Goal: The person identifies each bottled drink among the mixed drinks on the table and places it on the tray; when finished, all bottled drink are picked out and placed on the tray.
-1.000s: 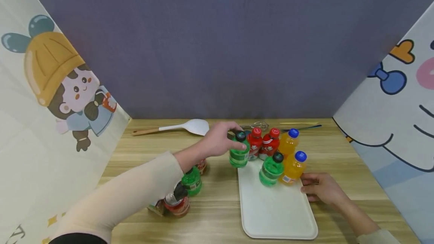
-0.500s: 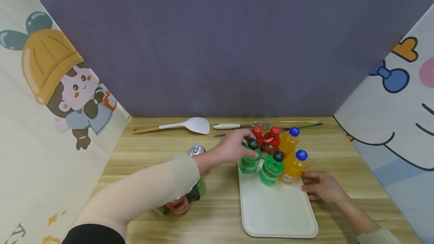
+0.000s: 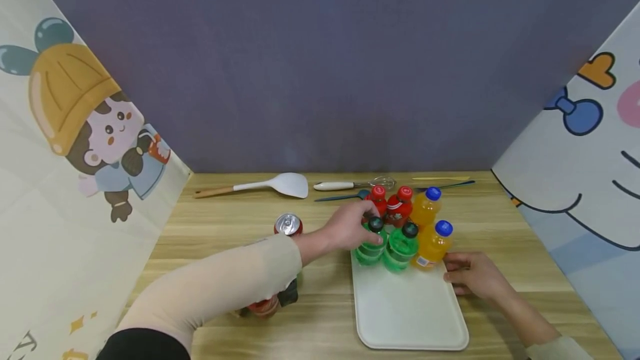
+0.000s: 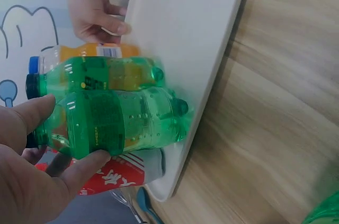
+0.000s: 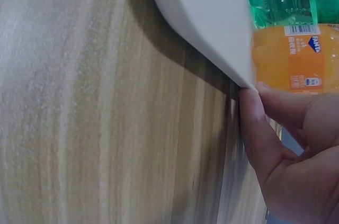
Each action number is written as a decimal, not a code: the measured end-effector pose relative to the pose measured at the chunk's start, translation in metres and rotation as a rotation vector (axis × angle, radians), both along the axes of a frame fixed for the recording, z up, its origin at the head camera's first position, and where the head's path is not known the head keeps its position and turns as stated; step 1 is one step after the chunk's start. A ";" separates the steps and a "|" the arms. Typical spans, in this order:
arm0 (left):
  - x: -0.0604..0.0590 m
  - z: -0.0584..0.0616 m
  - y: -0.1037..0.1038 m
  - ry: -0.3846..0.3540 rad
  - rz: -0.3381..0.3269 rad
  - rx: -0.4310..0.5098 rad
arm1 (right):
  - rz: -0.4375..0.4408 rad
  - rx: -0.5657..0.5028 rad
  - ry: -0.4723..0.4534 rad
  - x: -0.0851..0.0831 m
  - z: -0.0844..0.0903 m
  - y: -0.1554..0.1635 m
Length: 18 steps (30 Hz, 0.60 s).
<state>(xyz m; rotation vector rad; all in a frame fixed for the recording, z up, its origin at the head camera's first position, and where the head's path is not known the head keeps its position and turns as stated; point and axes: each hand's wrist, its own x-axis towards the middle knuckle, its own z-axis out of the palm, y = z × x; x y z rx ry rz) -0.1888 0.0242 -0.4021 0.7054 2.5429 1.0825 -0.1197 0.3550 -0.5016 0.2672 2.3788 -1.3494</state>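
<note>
Left hand [image 3: 350, 229] fingers grip green plastic bottle [image 3: 370, 244] on white tray [image 3: 410, 315]; right hand [image 3: 475, 276] fingers steady tray rim. Risk: nudging adjacent green bottle [image 3: 400, 249] may topple it.

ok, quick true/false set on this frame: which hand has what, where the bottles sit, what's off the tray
1. The left hand grips a green bottle. True.
2. The right hand holds an orange bottle. False: it rests at the white tray edge.
3. Two red bottles stand on the tray. True.
4. The soda can stands on the tray. False: it stands on the table, left of the tray.
5. The white spatula lies on the table. True.
</note>
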 end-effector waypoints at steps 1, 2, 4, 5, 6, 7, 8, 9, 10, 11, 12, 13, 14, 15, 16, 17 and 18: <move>0.000 0.000 0.000 0.002 0.000 -0.002 | 0.000 0.000 0.000 0.000 0.000 0.000; 0.000 -0.001 0.000 0.005 0.000 -0.005 | 0.000 0.003 -0.001 0.000 0.000 0.000; 0.000 -0.002 0.000 0.006 0.001 -0.011 | -0.003 0.009 0.000 -0.001 0.000 0.000; 0.000 -0.002 0.000 0.007 0.002 -0.014 | -0.004 0.013 0.001 -0.001 -0.001 0.000; -0.001 -0.003 0.001 0.008 0.001 -0.015 | -0.005 0.019 0.003 -0.001 -0.001 0.000; -0.001 -0.003 0.001 0.011 -0.003 -0.017 | -0.005 0.024 0.004 -0.002 -0.002 0.000; -0.001 -0.004 0.002 0.012 -0.008 -0.018 | -0.005 0.029 0.006 -0.002 -0.002 0.000; -0.001 -0.004 0.002 0.013 -0.012 -0.020 | -0.005 0.031 0.009 -0.002 -0.003 0.000; -0.002 -0.004 0.002 0.015 -0.016 -0.021 | -0.005 0.032 0.012 -0.002 -0.003 0.000; -0.002 -0.004 0.003 0.017 -0.020 -0.023 | -0.004 0.032 0.014 -0.002 -0.003 0.000; -0.002 -0.004 0.003 0.017 -0.024 -0.025 | -0.004 0.030 0.016 -0.002 -0.003 0.000; -0.002 -0.004 0.003 0.016 -0.025 -0.027 | -0.003 0.027 0.017 -0.002 -0.003 0.000; -0.001 -0.003 0.003 0.014 -0.026 -0.028 | -0.003 0.026 0.019 -0.001 -0.003 0.000; -0.001 -0.003 0.003 0.012 -0.027 -0.030 | -0.003 0.023 0.019 -0.001 -0.003 0.000; -0.001 -0.003 0.004 0.011 -0.029 -0.033 | -0.003 0.021 0.019 -0.001 -0.002 0.000; -0.001 -0.002 0.004 0.010 -0.031 -0.036 | -0.003 0.018 0.019 0.000 -0.002 0.000; -0.001 -0.002 0.004 0.009 -0.033 -0.039 | -0.003 0.018 0.019 0.000 -0.002 0.000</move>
